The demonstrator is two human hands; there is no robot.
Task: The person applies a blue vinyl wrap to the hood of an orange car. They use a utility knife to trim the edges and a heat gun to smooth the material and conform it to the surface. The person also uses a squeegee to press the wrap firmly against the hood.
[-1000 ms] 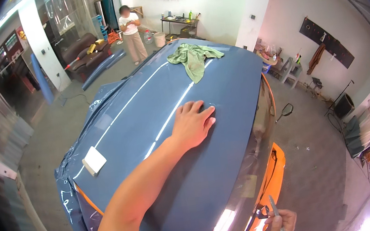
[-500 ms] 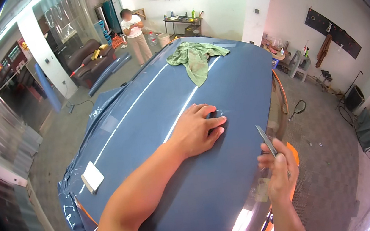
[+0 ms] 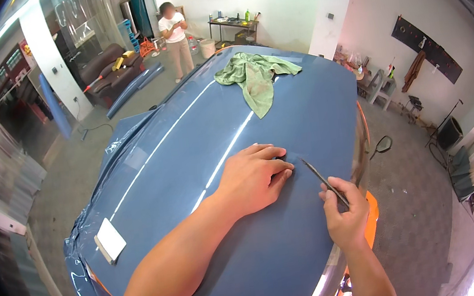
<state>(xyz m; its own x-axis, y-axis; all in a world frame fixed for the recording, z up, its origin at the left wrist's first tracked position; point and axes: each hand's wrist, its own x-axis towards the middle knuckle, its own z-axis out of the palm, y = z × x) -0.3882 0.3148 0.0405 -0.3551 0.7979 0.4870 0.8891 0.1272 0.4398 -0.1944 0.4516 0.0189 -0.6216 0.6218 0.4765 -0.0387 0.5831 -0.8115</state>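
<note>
The right grip [image 3: 346,211], clamped on a slim knife [image 3: 320,175], has swung inward, bringing the tip just right of the left grip [image 3: 252,177], whose fingers curl close; whether they pinch anything, I cannot tell. Both now work one spot on the blue film [image 3: 273,250] beneath; beyond them lies a green cloth [image 3: 255,80].

The left hand [image 3: 254,178] lies on the middle of the broad, glossy blue car panel [image 3: 245,265]. Right of it, the right hand [image 3: 344,209] has a slim grey metal knife [image 3: 316,174] between its fingers [image 3: 342,186], the tip near the left hand. Beyond both hands, a crumpled green cloth [image 3: 255,80] lies on the panel's far part; a flat white rectangular block [image 3: 112,240] lies near its left edge. Behind, at left, a brown leather sofa [image 3: 110,92] stands left of a standing person [image 3: 174,32]; right of that person, a dark rectangular bench [image 3: 227,23] stands by the back wall [image 3: 272,1].
</note>
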